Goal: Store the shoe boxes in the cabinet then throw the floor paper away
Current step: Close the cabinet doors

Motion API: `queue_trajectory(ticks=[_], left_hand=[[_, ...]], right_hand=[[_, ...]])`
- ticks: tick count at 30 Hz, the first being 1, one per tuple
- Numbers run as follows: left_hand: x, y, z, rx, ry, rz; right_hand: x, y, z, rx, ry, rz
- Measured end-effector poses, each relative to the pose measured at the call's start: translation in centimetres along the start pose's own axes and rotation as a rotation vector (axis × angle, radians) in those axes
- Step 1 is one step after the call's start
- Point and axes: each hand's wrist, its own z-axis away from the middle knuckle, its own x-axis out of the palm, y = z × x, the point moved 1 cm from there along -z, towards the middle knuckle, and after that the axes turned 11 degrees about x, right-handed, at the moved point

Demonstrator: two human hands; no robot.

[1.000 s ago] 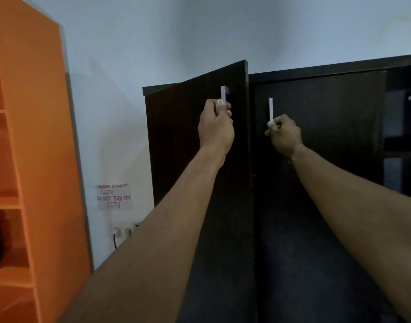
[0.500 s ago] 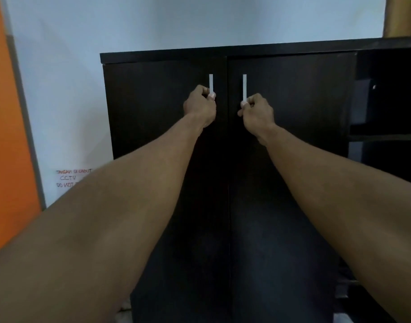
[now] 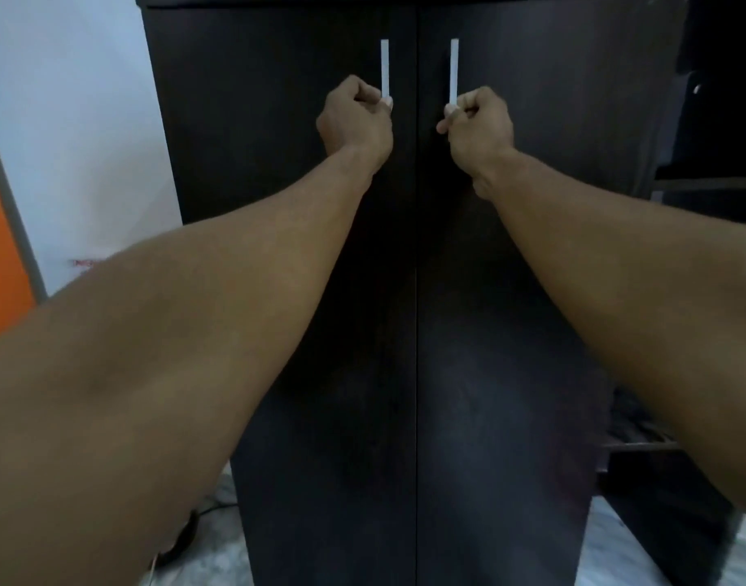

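Our left hand (image 3: 356, 120) grips the left handle (image 3: 385, 67), our right hand (image 3: 479, 122) the right handle (image 3: 454, 69); both upright bars flank the seam of the shut cabinet (image 3: 417, 374). Boxes and paper aren't visible.

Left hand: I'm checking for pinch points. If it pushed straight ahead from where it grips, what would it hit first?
The left hand pinches the left handle at its lower end. Straight ahead lies the left cabinet door, which looks closed, right behind the knuckles; the gap is unclear.
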Motion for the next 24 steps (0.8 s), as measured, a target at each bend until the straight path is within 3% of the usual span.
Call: queue_trajectory(ticks=[4,8,15,24], left_hand=[[-0.6,-2.1,4.0,0.02,0.051,0.015],[-1.4,-5.4,10.2,-0.026,-0.012,0.025],[-3.3,-12.8,25.3,-0.061,-0.262,0.069],[-7.9,-22.8,46.3,-0.381,-0.561,-0.019]], right_hand=[[0.2,2.4,2.6,-0.048,0.039,-0.173],[0.2,6.7,7.3,-0.076,0.045,-0.178],[-1.0,18.7,19.3,-0.03,-0.055,0.063],[-2.3,33.9,33.1,0.279,-0.345,0.457]])
